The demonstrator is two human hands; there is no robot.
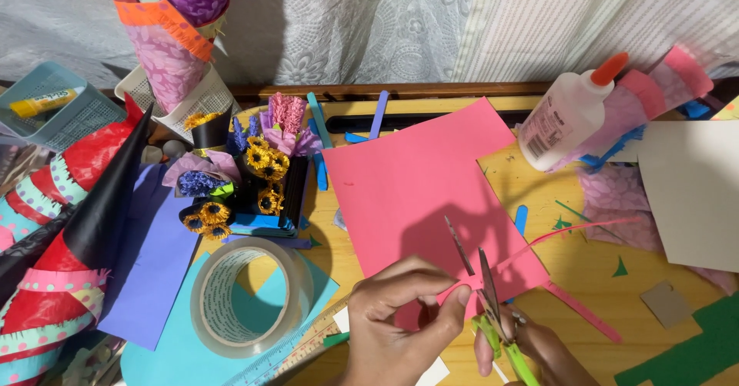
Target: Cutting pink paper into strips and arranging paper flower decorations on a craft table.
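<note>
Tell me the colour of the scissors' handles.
Bright green plastic handles, held in the right hand; head view shows them.

The pink sheet [416, 193] at the middle of the frame is matt, smooth paper, and the thin strip [573, 230] curling off it to the right looks the same. The scissors [481, 294] at lower middle have dull grey metal blades and glossy green plastic handles. The table [570, 267] is yellowish wood with a light sheen and visible grain. The tape roll [250, 294] at lower left is clear, glossy plastic. The glue bottle [570, 116] at upper right is smooth white plastic with an orange cap. The curtain [385, 24] along the top is white cloth with a raised lace pattern. The basket [65, 105] at upper left is pale blue plastic mesh.
</note>
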